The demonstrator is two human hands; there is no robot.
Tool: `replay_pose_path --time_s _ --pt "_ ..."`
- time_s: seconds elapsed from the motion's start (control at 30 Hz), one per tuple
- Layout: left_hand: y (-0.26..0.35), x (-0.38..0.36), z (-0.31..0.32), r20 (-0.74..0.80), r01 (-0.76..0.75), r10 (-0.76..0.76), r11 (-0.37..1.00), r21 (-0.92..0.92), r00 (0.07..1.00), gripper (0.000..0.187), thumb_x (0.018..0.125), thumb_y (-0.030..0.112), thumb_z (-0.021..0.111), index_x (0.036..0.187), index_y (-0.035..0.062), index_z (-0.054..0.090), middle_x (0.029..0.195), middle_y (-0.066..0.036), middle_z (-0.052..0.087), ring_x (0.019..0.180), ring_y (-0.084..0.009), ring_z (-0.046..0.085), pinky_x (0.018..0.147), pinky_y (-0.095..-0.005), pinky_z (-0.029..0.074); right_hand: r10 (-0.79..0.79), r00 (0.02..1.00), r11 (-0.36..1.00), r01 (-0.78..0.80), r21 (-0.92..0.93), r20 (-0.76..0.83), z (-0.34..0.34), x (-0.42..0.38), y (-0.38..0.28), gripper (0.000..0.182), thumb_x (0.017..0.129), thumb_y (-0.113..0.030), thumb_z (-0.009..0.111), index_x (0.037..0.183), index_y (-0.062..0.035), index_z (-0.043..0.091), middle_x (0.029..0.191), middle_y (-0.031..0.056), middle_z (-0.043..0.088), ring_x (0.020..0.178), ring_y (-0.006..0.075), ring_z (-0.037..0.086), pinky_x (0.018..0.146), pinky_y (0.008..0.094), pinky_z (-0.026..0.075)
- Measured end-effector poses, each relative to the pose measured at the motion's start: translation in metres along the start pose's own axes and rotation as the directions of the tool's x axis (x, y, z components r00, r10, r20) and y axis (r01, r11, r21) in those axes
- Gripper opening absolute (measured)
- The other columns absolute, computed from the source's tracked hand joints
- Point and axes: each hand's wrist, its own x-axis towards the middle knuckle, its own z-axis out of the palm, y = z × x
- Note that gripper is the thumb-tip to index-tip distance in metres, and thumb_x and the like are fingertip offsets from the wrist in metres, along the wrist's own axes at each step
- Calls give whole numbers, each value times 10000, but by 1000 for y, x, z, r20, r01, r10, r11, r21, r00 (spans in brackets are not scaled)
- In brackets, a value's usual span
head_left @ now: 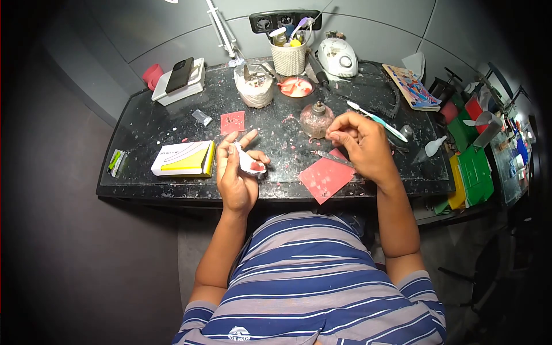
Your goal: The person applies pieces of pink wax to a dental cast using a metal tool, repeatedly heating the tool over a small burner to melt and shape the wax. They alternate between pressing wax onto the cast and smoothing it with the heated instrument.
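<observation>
My left hand (237, 178) is closed round a small white plaster piece with pinkish-red material on it, which looks like a dental model (250, 163). My right hand (363, 144) is in a pinch beside a round glass spirit burner (317, 119); whatever is between the fingertips, if anything, is too small to make out. Below that hand, a thin metal blade or spatula (333, 157) lies across a red wax sheet (325, 181). A smaller red sheet (232, 122) lies just beyond my left fingers.
A yellow-and-white box (184, 159) stands left of my left hand. Toward the back are a scrap-filled bag (254, 89), a dish of pink material (296, 87), a tool basket (288, 59) and a white machine (337, 56). At right lie a toothbrush (376, 119) and a magazine (413, 86).
</observation>
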Motion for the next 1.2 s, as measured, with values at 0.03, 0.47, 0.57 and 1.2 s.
replay_pose_path --time_s 0.03,0.47,0.57,1.2 --pt "0 0 -1 19 -2 2 1000 -12 1000 366 1086 266 399 1326 -10 390 1319 -314 519 786 -269 669 680 -320 545 -122 990 991 125 41 -72 4 4 6 54 886 53 689 900 5 667 905 33 663 785 59 615 638 211 531" --pt "1 1 3 40 53 -57 994 94 998 457 1097 315 393 1379 -42 427 1313 -244 553 795 -188 666 597 -221 517 -7 970 991 39 129 -245 -17 18 5 57 890 -2 698 940 23 687 811 8 674 738 41 644 607 193 530" --pt "2 0 5 37 55 -60 991 118 998 474 1099 330 384 1380 -51 425 1309 -242 558 797 -186 665 594 -216 509 -199 931 975 158 -155 -306 -22 22 -2 81 874 7 704 945 37 678 806 23 681 712 45 645 626 186 518" --pt "3 1 5 44 74 -79 992 106 996 479 1100 340 374 1389 -42 357 1333 -302 559 745 -213 689 556 -213 506 -53 959 992 18 -127 -277 -13 47 7 92 832 -13 743 918 18 736 810 48 745 751 72 695 683 222 541"
